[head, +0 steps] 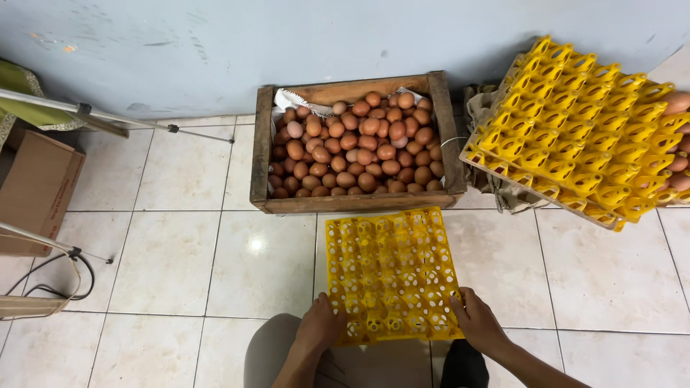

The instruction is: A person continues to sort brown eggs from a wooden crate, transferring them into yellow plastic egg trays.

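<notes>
A yellow plastic egg tray is seen lying flat on the pale tiled floor, just in front of a wooden crate, its far edge touching or nearly touching the crate's front board. The tray's cups are all unfilled. Its near left corner is gripped by the left hand, whose fingers are curled over the edge; the fingertips are hidden under the rim, so the depth of the grasp cannot be judged. The near right corner is held by the right hand, thumb on top and the other fingers tucked along the side. Both forearms are cut off by the bottom of the frame, and only part of a knee is shown between them.

The crate is filled with brown eggs; the lower layers are concealed by those on top, and a scrap of white paper lining is seen at the back left corner. At the right, a stack of yellow trays is propped at a tilt, its support mostly hidden. A few eggs are cropped at the right edge. A cardboard box and thin metal rods are partly shown at the left.
</notes>
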